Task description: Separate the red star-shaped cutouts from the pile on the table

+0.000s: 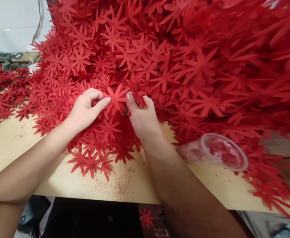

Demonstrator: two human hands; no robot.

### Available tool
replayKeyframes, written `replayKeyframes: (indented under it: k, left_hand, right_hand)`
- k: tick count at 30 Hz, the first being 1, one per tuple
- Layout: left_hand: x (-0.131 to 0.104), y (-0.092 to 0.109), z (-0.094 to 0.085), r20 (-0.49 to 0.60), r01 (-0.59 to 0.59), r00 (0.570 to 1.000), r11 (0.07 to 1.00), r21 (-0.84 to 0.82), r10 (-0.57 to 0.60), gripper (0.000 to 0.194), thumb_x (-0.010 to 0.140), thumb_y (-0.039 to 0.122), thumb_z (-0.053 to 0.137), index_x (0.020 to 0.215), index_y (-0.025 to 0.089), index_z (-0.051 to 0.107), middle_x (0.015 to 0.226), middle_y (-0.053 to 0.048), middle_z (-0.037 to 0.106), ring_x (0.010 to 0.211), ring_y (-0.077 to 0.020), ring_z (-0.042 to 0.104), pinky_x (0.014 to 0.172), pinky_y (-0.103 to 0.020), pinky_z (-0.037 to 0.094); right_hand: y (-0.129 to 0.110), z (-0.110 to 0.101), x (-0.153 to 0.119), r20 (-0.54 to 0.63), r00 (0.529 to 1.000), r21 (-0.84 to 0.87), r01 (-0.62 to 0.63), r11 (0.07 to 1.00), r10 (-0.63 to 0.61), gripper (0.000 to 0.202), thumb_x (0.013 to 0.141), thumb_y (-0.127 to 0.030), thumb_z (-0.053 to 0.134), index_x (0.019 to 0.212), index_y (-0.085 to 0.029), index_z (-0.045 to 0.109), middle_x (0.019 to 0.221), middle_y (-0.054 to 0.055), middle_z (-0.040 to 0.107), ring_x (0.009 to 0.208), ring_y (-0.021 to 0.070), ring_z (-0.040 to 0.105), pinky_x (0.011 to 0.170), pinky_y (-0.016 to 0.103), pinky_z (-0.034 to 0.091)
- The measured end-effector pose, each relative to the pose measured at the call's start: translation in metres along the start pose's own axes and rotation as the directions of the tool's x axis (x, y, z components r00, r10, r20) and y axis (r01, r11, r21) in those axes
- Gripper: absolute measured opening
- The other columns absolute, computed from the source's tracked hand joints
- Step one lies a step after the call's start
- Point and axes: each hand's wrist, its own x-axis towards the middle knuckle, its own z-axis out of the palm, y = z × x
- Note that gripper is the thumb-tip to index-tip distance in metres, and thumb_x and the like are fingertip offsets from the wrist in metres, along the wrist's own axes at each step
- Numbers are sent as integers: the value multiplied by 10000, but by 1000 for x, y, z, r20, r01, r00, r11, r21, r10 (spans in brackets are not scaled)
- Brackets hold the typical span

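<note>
Between my two hands is a red petal cutout [117, 98], flower-shaped with several narrow petals. My left hand [88, 106] pinches one of its petals between thumb and forefinger. My right hand [142, 114] is closed at the other side, its thumb at the cutout's edge; more red cutouts [137, 89] bunch up out of its grip. Whether a tool is also in that hand is hidden. Right behind and below the hands, a big heap of the same red cutouts [140, 49] rises from the table.
A clear plastic tub [224, 150] lies tipped on its side at the right of the pale table [125, 185]. More red cutouts [3, 99] cover the left back. One cutout [146, 217] lies below the table edge. Red crumbs dot the front, and a white tiled wall [11, 23] stands behind.
</note>
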Motion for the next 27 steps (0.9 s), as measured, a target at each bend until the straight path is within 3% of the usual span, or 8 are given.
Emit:
replayKeyframes:
  k: [3,6,13,17,22,27]
  left_hand:
    - [-2,9,2,75,45,996,995,-87,-39,371,819,501,536,720,147,591,663,6,565,651,-97,518,639,-223,434]
    - [-2,12,5,70,74,995,991,-115,-66,291,766,425,631,698,148,577,653,17,574,630,-90,513,614,-212,432]
    - [2,-3,2,-54,142,986,967,-212,-156,335,773,468,613,663,163,530,597,27,533,550,-78,456,531,-210,375]
    - [2,-5,1,-92,117,988,987,-109,-127,377,758,493,626,588,181,499,533,37,458,518,-83,408,497,-230,322]
    - [1,-4,4,-120,98,987,992,-83,-108,362,725,474,669,583,184,506,546,32,487,531,-88,420,506,-235,335]
    - [-1,2,11,22,137,991,969,-208,-135,343,795,488,588,684,164,558,606,13,574,563,-91,507,553,-212,418]
  right_hand:
    - [-1,4,-4,33,997,-29,73,997,-72,314,708,-509,648,692,-212,551,696,-41,603,670,79,570,687,254,526]
    - [-4,7,-9,65,994,-40,94,995,-91,300,746,-505,620,707,-215,553,674,-43,594,657,76,572,682,247,526]
    - [-16,-2,-3,94,983,-30,-156,987,158,328,745,-509,640,767,-181,633,633,-33,568,485,38,476,474,197,414]
    - [-22,-5,-3,194,958,-6,-213,977,210,402,745,-587,601,723,-187,637,597,-23,539,500,63,496,459,214,402]
    - [-22,2,-9,192,966,-2,-178,984,175,422,739,-620,575,721,-201,620,686,-8,587,617,88,557,539,227,470]
    - [-13,6,-14,239,968,-130,-45,991,76,308,789,-509,578,714,-211,579,660,-20,544,657,100,525,603,242,476]
